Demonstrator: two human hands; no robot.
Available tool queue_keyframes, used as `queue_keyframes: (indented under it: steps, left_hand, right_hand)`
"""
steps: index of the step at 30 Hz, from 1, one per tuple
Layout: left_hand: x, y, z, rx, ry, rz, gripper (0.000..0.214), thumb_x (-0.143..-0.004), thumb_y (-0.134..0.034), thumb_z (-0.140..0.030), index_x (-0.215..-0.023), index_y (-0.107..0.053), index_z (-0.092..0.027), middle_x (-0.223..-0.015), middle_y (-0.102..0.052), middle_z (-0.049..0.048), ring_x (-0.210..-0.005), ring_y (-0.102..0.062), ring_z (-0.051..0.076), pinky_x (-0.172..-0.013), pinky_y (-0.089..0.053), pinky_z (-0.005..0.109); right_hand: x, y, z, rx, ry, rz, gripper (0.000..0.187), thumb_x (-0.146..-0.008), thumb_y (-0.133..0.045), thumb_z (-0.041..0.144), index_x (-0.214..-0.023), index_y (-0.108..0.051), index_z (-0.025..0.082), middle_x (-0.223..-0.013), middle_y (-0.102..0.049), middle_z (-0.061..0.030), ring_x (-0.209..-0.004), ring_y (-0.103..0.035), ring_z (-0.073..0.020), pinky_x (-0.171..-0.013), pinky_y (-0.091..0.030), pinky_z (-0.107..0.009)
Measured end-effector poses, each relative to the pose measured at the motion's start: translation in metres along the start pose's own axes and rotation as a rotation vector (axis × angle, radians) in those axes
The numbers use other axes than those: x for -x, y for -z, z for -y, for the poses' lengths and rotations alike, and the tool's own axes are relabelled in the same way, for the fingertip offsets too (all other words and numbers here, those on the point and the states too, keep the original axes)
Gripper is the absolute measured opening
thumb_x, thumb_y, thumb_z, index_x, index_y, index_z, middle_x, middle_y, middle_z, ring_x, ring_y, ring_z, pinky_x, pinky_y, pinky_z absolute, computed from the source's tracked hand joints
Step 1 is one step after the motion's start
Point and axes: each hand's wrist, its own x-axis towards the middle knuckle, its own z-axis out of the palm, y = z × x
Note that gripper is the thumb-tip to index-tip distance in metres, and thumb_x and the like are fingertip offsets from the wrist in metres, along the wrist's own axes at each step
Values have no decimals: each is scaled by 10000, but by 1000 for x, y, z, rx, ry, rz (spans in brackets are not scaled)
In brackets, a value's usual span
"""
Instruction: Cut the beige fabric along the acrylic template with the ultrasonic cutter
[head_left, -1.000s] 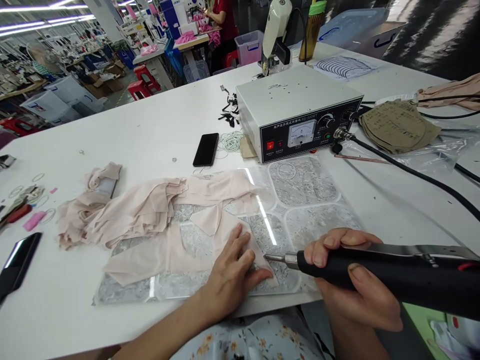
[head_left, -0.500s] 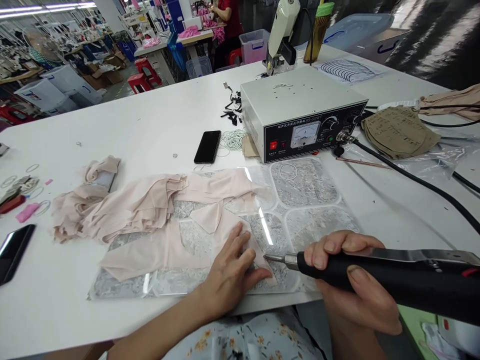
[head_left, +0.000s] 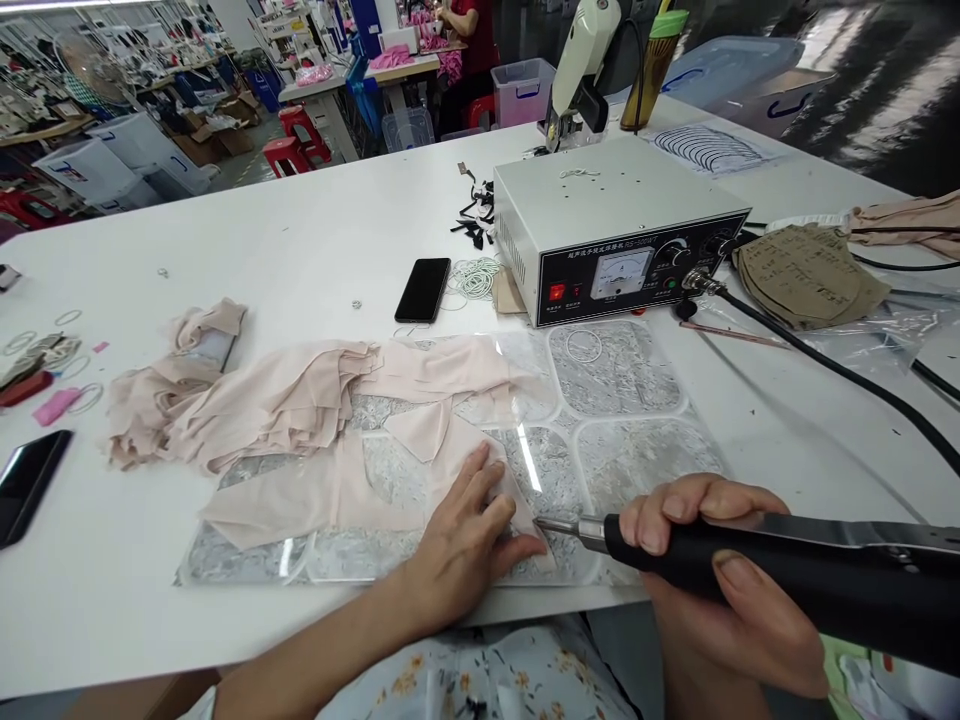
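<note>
My left hand point(head_left: 469, 530) lies with fingers spread on a thin beige fabric piece point(head_left: 450, 450), pressing it against a clear-covered grey marbled mat point(head_left: 630, 460). In my right hand point(head_left: 724, 560) is a black ultrasonic welding handpiece point(head_left: 825, 570), gripped from around its body. Its metal tip point(head_left: 559, 525) points left and meets the fabric's right edge, close to my left thumb. A heap of more beige fabric pieces point(head_left: 262, 400) lies to the left, partly on the mat. One flat beige piece point(head_left: 300, 500) stretches across the mat's lower left.
A metal control box point(head_left: 622, 210) with dial and red switch stands behind the mat; its black cable point(head_left: 840, 370) runs right. Phones lie behind the mat point(head_left: 422, 290) and at far left point(head_left: 30, 488). Brown paper patterns point(head_left: 810, 270) rest at right. Another person point(head_left: 469, 40) sits in the background.
The handpiece and my right hand have shifted slightly right and down in the picture. My left hand stays put on the fabric. The camera view has moved a little.
</note>
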Motion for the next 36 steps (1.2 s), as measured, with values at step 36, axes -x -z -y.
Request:
queue_keyframes:
  steps: [36]
  left_hand:
    - [5,-2,3,-11,0,-5,333,-768,-767,-268,-817,-455,-162,-1168,-585,163,-1311,-436,371,-1049,-444,553]
  right_hand:
    - [-7,-12,-11,-33,37,-14,95,-776,-586,215,-868,-563,208,-768,-514,11,-552,-552,-112,-509,-507,-319]
